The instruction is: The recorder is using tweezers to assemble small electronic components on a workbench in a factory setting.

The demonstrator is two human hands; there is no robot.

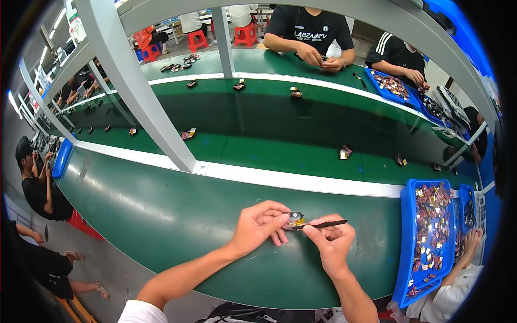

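Observation:
Between the fingers of my left hand (254, 226) is a small black electronic part (294, 215) with a clear-looking face and a yellow patch; its exact kind I cannot make out. My right hand (333, 243) is closed around black tweezers (333, 223), pinched like a pen. Their thin tip points left and reaches the lower edge of the part, where reddish bits show. Both hands are over the green worktable (177, 210), close together. My left fingers partly cover the part.
Beside my right arm stands a blue tray (407, 242) full of small red and yellow pieces. Beyond a white rail (258, 180), small parts lie on a green conveyor belt (258, 145). A grey post (140, 91) rises at the left. Co-workers sit across and at both sides.

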